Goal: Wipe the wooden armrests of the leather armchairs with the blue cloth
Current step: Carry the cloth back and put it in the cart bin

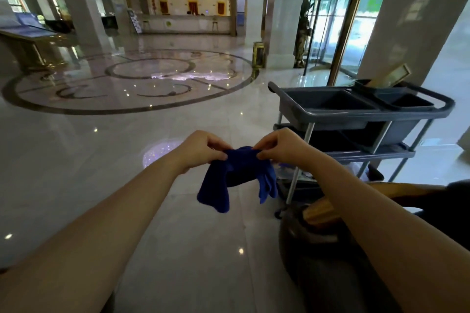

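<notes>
A dark blue cloth (237, 173) hangs in mid-air in front of me, its ends drooping down. My left hand (203, 150) pinches its top edge on the left, and my right hand (282, 147) pinches the same edge on the right. Low on the right, mostly behind my right forearm, part of a dark leather armchair (300, 241) shows with a curved wooden armrest (320, 213). A second wooden rail (407, 190) runs toward the right edge of the view.
A grey cleaning cart (361, 114) with tubs stands just behind the cloth on the right. Polished marble floor (101, 160) spreads left and ahead, with white pillars (284, 7), a reception desk (188, 24) far back and a revolving glass door (338, 20) at right.
</notes>
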The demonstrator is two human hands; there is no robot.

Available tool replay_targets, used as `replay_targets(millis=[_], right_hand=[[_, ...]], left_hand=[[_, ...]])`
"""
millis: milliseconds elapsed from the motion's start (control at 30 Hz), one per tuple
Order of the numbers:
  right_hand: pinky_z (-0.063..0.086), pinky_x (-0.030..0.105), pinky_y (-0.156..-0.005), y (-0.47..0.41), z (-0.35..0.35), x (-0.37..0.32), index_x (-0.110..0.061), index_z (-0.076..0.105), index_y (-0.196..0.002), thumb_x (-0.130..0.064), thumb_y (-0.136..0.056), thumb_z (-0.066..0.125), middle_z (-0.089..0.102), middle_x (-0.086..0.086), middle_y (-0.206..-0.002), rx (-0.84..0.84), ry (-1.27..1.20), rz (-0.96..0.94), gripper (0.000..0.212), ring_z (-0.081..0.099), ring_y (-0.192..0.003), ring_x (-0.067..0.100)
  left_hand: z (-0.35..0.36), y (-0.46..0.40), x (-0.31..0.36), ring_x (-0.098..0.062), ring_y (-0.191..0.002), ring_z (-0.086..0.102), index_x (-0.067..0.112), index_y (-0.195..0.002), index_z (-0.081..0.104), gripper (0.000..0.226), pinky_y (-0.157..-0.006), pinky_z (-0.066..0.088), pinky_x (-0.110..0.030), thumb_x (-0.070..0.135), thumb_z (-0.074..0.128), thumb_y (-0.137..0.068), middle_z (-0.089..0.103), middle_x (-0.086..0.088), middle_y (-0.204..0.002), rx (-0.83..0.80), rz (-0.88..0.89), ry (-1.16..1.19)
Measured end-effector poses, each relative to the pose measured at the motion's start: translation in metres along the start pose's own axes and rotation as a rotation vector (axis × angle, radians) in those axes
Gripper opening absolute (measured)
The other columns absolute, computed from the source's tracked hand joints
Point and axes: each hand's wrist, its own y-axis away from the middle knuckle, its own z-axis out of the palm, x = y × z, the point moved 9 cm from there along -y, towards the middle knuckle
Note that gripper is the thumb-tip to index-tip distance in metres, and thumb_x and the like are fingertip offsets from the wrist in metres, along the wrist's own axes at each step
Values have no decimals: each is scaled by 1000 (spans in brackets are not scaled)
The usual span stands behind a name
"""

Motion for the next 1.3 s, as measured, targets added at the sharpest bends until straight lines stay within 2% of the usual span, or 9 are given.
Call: replay_targets(millis=[133, 267, 400, 600, 767, 933, 1033, 1167, 1300], right_hand=[[47, 8, -51, -82, -30, 22, -11, 73, -91, -5, -76, 69, 66, -6, -68, 76, 30, 37, 16, 61, -56, -2], [52, 14, -56, -147, -63, 39, -11, 71, -93, -6, -77, 68, 68, 1, -76, 139, 29, 89, 16, 64, -70, 9], [49, 10, -52, -204, -98, 60, -17, 73, -86, -6, -76, 68, 69, -4, -72, 242, 20, 114, 16, 63, -66, 7], [55, 18, -57, -283, -153, 114, -31, 71, -69, -5, -74, 71, 69, -9, -63, 321, 21, 185, 26, 64, -60, 7], [54, 17, -58, -348, -219, 159, -21, 73, -78, -5, -74, 70, 69, -6, -66, 396, 51, 220, 17, 65, -62, 6], [50, 15, -57, -403, -273, 204, -15, 74, -86, -6, -76, 69, 69, -5, -70, 404, 70, 288, 14, 64, -65, 6], [51, 16, -58, -431, -297, 227, -11, 73, -89, -6, -76, 69, 68, -4, -70, 408, 99, 325, 15, 63, -65, 7], [53, 19, -60, -461, -331, 262, -11, 74, -87, -5, -75, 70, 68, -4, -68, 470, 127, 396, 14, 62, -62, 7], [53, 15, -58, -477, -360, 290, -14, 74, -85, -6, -74, 70, 68, -5, -67, 596, 133, 472, 14, 62, -60, 5]], left_hand=[[-16, -101, -10, -8, -83, 65, 25, -92, 70, 25, -64, 51, -14, 5, 64, -78, 69, 5, -86, -63, 65, -9], [-32, -193, -7, -6, -81, 64, 33, -83, 68, 27, -64, 49, -15, 7, 64, -78, 68, 9, -83, -145, 113, -45], [-40, -283, -2, -4, -76, 66, 38, -72, 67, 30, -59, 49, -14, 9, 64, -78, 68, 15, -78, -207, 158, -95], [-23, -404, 13, -6, -76, 66, 38, -73, 68, 29, -56, 51, -12, 9, 64, -78, 69, 13, -78, -319, 256, -118], [-7, -512, 36, -7, -75, 66, 36, -74, 69, 31, -53, 51, -10, 5, 64, -78, 68, 14, -75, -354, 298, -68], [18, -612, 49, -12, -81, 67, 32, -78, 70, 26, -59, 55, -14, 6, 65, -78, 71, 5, -84, -445, 309, -64], [34, -663, 52, -13, -82, 68, 33, -75, 70, 25, -66, 57, -22, 9, 66, -78, 71, 5, -85, -503, 318, -65], [60, -732, 59, -4, -74, 68, 36, -70, 71, 26, -55, 53, -14, 11, 68, -77, 72, 13, -73, -601, 362, -63], [88, -789, 76, -9, -82, 67, 33, -72, 72, 25, -65, 52, -19, 9, 67, -76, 72, 9, -79, -717, 427, -48]])
